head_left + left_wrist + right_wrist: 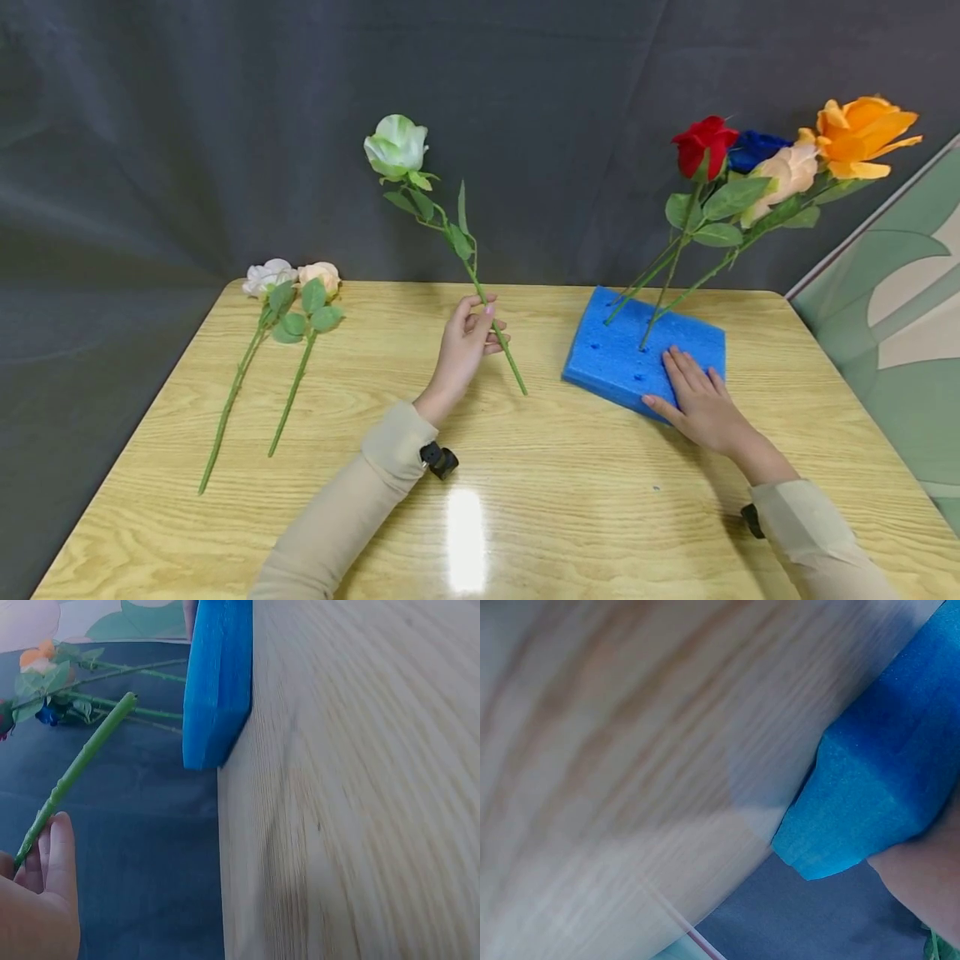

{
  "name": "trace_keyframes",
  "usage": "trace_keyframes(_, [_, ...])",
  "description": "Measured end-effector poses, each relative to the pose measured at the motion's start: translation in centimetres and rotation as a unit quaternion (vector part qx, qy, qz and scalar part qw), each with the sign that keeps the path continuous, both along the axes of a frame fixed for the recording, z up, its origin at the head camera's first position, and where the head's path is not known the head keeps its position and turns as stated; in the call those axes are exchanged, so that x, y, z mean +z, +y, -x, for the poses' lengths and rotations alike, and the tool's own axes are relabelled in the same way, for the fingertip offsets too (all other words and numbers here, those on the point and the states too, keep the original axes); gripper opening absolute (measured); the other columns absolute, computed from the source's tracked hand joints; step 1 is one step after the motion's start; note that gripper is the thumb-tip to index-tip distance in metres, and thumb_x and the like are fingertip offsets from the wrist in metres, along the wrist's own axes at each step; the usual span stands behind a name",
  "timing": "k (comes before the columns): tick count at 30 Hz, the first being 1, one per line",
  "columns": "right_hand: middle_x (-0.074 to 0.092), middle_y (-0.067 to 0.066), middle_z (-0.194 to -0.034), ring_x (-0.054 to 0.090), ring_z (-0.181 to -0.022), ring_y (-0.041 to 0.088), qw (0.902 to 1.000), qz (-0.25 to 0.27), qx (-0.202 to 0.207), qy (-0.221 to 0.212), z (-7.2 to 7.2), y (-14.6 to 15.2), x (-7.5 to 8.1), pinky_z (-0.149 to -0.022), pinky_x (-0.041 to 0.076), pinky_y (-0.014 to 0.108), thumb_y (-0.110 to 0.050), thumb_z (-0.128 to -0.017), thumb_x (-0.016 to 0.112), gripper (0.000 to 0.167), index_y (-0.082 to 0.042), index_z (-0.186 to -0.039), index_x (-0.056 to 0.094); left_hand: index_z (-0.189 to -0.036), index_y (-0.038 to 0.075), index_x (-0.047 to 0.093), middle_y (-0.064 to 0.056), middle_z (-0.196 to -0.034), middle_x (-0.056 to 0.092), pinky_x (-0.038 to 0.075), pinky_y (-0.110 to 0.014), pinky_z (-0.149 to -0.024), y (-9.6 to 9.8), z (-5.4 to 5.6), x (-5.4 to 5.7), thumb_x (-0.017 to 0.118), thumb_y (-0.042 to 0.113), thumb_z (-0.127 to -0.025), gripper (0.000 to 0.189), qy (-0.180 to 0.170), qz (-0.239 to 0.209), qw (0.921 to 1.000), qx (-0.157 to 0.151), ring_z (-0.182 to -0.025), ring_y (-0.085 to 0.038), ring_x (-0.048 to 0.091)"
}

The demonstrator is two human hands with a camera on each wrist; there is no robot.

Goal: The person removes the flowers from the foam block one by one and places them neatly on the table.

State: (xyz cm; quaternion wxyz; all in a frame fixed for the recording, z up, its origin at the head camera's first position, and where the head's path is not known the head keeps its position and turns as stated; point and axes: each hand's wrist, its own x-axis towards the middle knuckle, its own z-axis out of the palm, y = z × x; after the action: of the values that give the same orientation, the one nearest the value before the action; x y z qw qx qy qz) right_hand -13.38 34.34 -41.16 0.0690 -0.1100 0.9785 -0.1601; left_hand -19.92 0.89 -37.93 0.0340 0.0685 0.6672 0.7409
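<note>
Green-white artificial rose at upper centre; fingers of left hand pinch its stem. Probably light, stem stiffish, petals crushable; best gripped low. Right hand, fingers straight, rests on blue foam block, right.

Ahead of me, a dark grey cloth hangs behind my pale wood-grained counter and shows past its left edge. On my right is a panel with green and beige curves. A white glare lies on the counter near me.
</note>
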Motion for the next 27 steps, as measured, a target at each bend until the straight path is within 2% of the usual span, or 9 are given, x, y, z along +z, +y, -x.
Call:
trace_keyframes(5, [0.002,0.030,-0.157,0.003,-0.144,0.049,1.0000,-0.001,-0.002,0.000,0.0,0.1,0.0,-0.113,-0.001,0.069,-0.050,-0.099,0.042,0.085,0.005,-0.151,0.004,-0.129,0.005,0.051,-0.010,-0.093,0.062,0.059,-0.023,-0.071,-1.5,0.0,0.0,0.045,0.019,-0.102,0.031,0.002,0.019,0.9998,0.010,-0.078,-0.021,0.066])
trace_keyframes(10, [0.001,0.030,-0.157,0.002,-0.144,0.049,1.0000,0.003,0.000,0.000,-0.1,0.1,-0.1,-0.113,-0.002,0.069,-0.050,-0.099,0.042,0.085,0.004,-0.151,0.003,-0.124,0.000,0.055,-0.004,-0.095,0.058,0.058,-0.020,-0.070,-3.1,-0.1,-0.2,0.049,0.016,-0.101,0.029,-0.011,0.033,0.9992,0.020,-0.083,-0.018,0.063])
trace_keyframes(16, [0.004,0.030,-0.157,0.004,-0.144,0.049,1.0000,0.002,0.000,0.002,-0.1,-0.2,0.2,-0.113,0.001,0.069,-0.049,-0.099,0.044,0.084,0.005,-0.151,0.006,-0.123,-0.001,0.058,-0.012,-0.109,0.058,0.057,-0.019,-0.072,-5.5,-0.4,-0.5,0.052,0.015,-0.099,0.029,-0.026,0.071,0.9968,0.027,-0.084,-0.011,0.061])
trace_keyframes(19, [0.004,0.030,-0.157,0.005,-0.145,0.049,1.0000,0.001,-0.001,0.001,-0.1,-0.2,0.3,-0.113,0.001,0.069,-0.048,-0.098,0.045,0.084,0.005,-0.151,0.007,-0.127,0.001,0.057,-0.017,-0.116,0.056,0.057,-0.020,-0.075,-6.8,-0.6,-0.7,0.051,0.018,-0.100,0.032,-0.031,0.091,0.9952,0.021,-0.088,-0.013,0.062])
trace_keyframes(27, [0.004,0.029,-0.157,0.005,-0.145,0.048,1.0000,0.000,-0.003,0.004,-0.1,-0.2,0.2,-0.113,0.001,0.069,-0.048,-0.099,0.045,0.084,0.005,-0.151,0.007,-0.137,0.002,0.047,-0.015,-0.117,0.054,0.058,-0.022,-0.078,-9.6,-1.2,-1.3,0.051,0.019,-0.100,0.041,-0.032,0.141,0.9894,0.006,-0.095,-0.017,0.063])
